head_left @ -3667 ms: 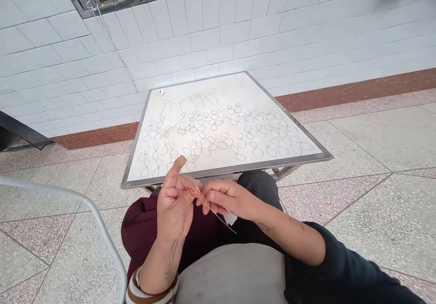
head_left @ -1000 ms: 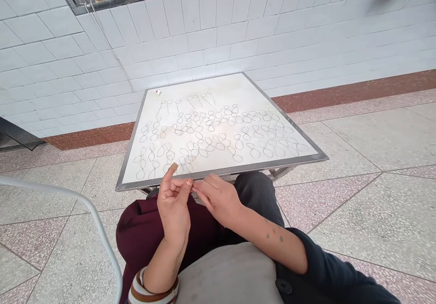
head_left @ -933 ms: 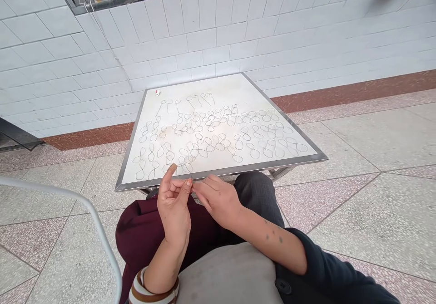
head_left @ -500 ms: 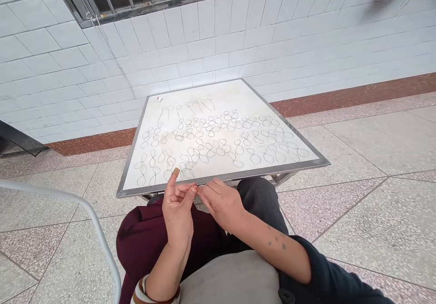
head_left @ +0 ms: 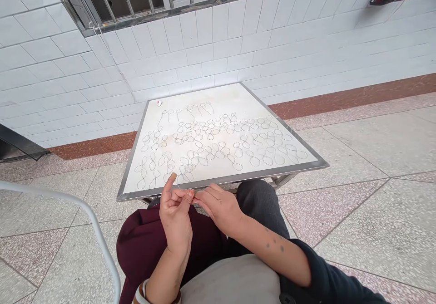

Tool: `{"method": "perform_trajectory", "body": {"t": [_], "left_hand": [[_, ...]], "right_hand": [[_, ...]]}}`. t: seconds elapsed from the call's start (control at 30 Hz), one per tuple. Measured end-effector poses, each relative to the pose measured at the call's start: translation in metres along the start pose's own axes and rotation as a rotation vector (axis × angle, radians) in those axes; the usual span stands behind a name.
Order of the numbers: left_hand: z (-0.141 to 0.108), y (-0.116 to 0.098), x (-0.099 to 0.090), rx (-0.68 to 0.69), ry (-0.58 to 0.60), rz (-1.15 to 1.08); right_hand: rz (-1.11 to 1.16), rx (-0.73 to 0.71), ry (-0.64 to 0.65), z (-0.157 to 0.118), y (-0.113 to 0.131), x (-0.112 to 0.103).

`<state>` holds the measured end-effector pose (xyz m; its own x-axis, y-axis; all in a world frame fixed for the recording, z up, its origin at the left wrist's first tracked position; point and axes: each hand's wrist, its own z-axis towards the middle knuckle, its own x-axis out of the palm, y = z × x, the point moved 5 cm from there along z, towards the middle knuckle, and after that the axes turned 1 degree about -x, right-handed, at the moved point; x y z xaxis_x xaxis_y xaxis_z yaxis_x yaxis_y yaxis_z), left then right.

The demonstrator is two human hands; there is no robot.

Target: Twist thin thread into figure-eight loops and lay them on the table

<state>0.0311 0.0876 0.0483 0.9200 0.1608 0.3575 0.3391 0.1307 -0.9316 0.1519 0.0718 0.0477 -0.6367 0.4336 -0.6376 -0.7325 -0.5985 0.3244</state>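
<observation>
Above lap (head_left: 146,236), left hand (head_left: 177,218) pinching one wire (head_left: 178,184), right hand (head_left: 221,208) alongside, hold hidden; seven tailed loops (head_left: 195,107) beyond

Remotely, I identify a grey top (head_left: 235,281), dark right sleeve (head_left: 330,267), round button (head_left: 287,299) and brown-and-white striped left cuff (head_left: 139,296). I also log a tan fingertip wrap (head_left: 173,176) on the left hand (head_left: 175,215), dark checked trousers (head_left: 260,200) and maroon cloth (head_left: 145,240) on the left.
</observation>
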Motion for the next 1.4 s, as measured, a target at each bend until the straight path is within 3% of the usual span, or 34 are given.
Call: {"method": "perform_trajectory", "body": {"t": [0.23, 0.43, 0.57, 0.63, 0.73, 0.83, 1.13, 1.4], "left_hand": [[0.009, -0.009, -0.007, 0.069, -0.071, 0.022], [0.013, -0.009, -0.014, 0.077, -0.078, -0.004], [0.008, -0.012, -0.013, 0.077, -0.047, 0.022], [0.003, -0.012, -0.008, 0.056, -0.003, 0.051], [-0.008, -0.01, 0.001, 0.014, 0.094, 0.079], [-0.019, -0.007, 0.008, -0.009, 0.17, 0.092], [-0.03, -0.002, 0.015, -0.088, 0.249, 0.133], [-0.033, 0.007, 0.02, -0.187, 0.312, -0.044]], "right_hand": [[0.158, 0.093, 0.094, -0.022, 0.001, 0.004], [0.315, 0.095, 0.277, -0.052, 0.003, 0.008], [0.407, 0.076, 0.442, -0.059, -0.013, -0.004], [0.449, 0.206, 0.348, -0.048, -0.025, -0.019], [0.561, 0.454, 0.104, -0.021, -0.033, -0.038], [0.789, 0.6, 0.072, 0.001, -0.024, -0.036], [0.911, 0.736, 0.055, 0.002, -0.019, -0.027], [0.942, 0.775, -0.012, 0.002, -0.015, -0.028]]}}
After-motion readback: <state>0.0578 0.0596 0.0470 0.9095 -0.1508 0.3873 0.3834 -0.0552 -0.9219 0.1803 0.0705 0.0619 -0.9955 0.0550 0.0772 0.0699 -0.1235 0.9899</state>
